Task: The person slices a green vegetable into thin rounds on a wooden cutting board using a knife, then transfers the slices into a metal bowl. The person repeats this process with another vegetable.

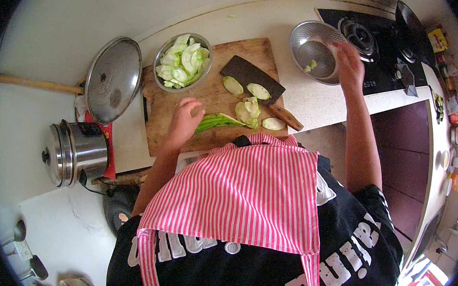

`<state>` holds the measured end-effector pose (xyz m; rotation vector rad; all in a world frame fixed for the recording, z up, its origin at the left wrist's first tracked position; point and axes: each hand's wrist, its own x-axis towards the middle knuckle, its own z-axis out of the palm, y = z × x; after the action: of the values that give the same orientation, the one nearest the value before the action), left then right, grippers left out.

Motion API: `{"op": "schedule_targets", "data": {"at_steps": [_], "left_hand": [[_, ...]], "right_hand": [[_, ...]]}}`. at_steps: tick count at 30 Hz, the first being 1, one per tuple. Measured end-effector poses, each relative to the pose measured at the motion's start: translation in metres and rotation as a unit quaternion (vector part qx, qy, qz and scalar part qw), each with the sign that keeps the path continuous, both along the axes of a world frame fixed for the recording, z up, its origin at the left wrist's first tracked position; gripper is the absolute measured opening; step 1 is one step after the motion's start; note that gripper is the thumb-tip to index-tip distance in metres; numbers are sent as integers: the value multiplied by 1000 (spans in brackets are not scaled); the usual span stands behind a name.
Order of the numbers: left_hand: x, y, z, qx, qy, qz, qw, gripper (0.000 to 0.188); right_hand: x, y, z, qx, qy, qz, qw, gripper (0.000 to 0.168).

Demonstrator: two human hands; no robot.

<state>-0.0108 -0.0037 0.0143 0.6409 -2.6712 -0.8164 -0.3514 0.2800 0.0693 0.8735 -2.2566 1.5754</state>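
Observation:
My left hand [186, 121] is over the left part of a wooden cutting board [153, 124], its fingers loosely bent and nothing seen in them. Just right of it lies a long green vegetable piece [220, 122] with ridged skin. Pale green slices [248, 111] are spread on the board, some resting on the dark blade of a cleaver [251, 77]. My right hand [348, 63] is at the right rim of a dimpled metal bowl [303, 41]; its fingers are blurred, so a grip cannot be told. Small pale green scraps [310, 65] sit inside that bowl.
A metal bowl full of pale green slices [183, 61] stands on the board's far left corner. Left of the board are a large metal lid [114, 80] and a steel pot [85, 147]. A black gas stove [384, 46] with a wok [413, 26] is at the right.

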Motion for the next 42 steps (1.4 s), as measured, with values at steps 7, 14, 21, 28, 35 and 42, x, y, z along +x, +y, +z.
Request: {"op": "schedule_targets", "data": {"at_steps": [7, 14, 21, 28, 35, 42], "left_hand": [[4, 23, -26, 61, -53, -121, 989, 31], [1, 30, -31, 22, -50, -135, 989, 36], [2, 29, -39, 6, -4, -144, 989, 34], [3, 33, -32, 14, -19, -140, 990, 34], [7, 31, -48, 15, -5, -137, 990, 35], [5, 32, -43, -6, -29, -124, 992, 34]], "right_hand": [[33, 15, -45, 174, -161, 4, 971, 32], [112, 0, -82, 350, -181, 161, 905, 40], [133, -18, -86, 422, -107, 173, 884, 51], [124, -22, -59, 380, -101, 179, 902, 43], [134, -27, -22, 173, -537, 292, 772, 27], [149, -34, -9, 156, -545, 304, 766, 24]]}}
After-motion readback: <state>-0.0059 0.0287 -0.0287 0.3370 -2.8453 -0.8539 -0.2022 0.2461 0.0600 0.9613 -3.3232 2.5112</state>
